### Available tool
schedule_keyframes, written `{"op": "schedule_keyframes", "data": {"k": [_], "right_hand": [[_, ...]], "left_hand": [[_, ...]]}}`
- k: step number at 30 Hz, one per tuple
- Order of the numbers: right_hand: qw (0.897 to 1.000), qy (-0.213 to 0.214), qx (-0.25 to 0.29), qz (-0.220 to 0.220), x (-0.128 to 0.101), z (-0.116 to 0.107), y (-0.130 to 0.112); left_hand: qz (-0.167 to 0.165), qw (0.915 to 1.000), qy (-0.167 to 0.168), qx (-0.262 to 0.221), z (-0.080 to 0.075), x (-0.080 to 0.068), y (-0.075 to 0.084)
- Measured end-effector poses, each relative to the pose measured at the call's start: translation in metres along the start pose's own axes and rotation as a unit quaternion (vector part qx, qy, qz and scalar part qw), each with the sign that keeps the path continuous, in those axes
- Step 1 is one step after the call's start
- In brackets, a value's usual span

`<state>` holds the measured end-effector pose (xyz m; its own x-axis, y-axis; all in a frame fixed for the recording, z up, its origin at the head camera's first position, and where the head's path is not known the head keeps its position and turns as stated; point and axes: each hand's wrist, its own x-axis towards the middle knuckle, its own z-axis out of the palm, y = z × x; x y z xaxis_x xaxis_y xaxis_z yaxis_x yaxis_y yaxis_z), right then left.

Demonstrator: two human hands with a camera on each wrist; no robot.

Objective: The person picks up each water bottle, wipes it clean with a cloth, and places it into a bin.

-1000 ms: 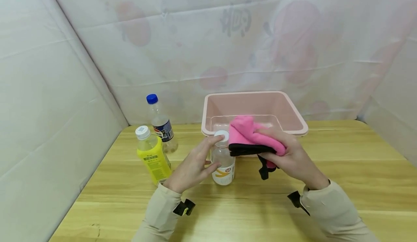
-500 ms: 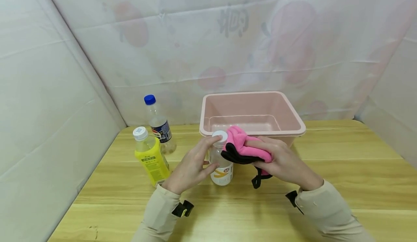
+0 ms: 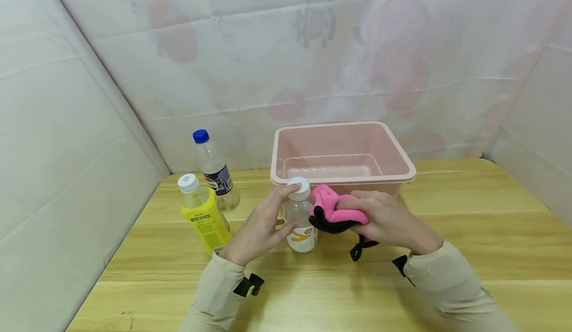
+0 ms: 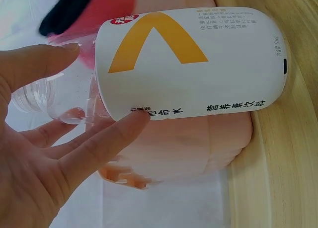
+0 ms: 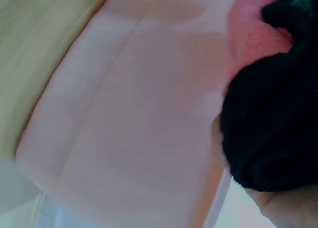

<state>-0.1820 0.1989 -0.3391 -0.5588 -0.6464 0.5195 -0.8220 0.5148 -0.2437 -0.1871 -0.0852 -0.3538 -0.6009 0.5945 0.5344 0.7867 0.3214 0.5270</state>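
A clear bottle (image 3: 300, 218) with a white cap and a white label marked with a yellow chevron (image 4: 189, 64) stands on the wooden table (image 3: 469, 252), in front of the pink bin (image 3: 341, 146). My left hand (image 3: 286, 209) holds it, forefinger at the cap and thumb (image 4: 119, 131) on the label. My right hand (image 3: 357, 215) grips a bunched pink and black cloth (image 3: 332, 212) and presses it against the bottle's right side. The right wrist view shows the cloth (image 5: 268, 114) close up against the bin wall (image 5: 124, 114).
A yellow bottle with a white cap (image 3: 201, 215) and a clear bottle with a blue cap (image 3: 212, 170) stand at the left of the table. White sheeting walls close in the left, back and right sides.
My right hand has brought the cloth down from the bottle's cap to its body. My left hand has kept its hold on the bottle.
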Motion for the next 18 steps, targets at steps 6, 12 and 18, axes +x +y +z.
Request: {"op": "schedule_keyframes", "data": {"k": [6,12,18], "right_hand": [[0.992,-0.119,-0.019,0.044,-0.003,0.010,0.001],[0.973,-0.214,-0.019,0.084,-0.005,0.032,0.000],[0.975,-0.206,-0.032,0.082,-0.005,0.033,0.000]], "left_hand": [[-0.003,1.0000,0.004,-0.006,-0.001,-0.001,0.001],[-0.005,1.0000,0.004,-0.002,-0.001,-0.001,0.001],[-0.006,1.0000,0.003,-0.003,-0.001,-0.001,0.001]]}}
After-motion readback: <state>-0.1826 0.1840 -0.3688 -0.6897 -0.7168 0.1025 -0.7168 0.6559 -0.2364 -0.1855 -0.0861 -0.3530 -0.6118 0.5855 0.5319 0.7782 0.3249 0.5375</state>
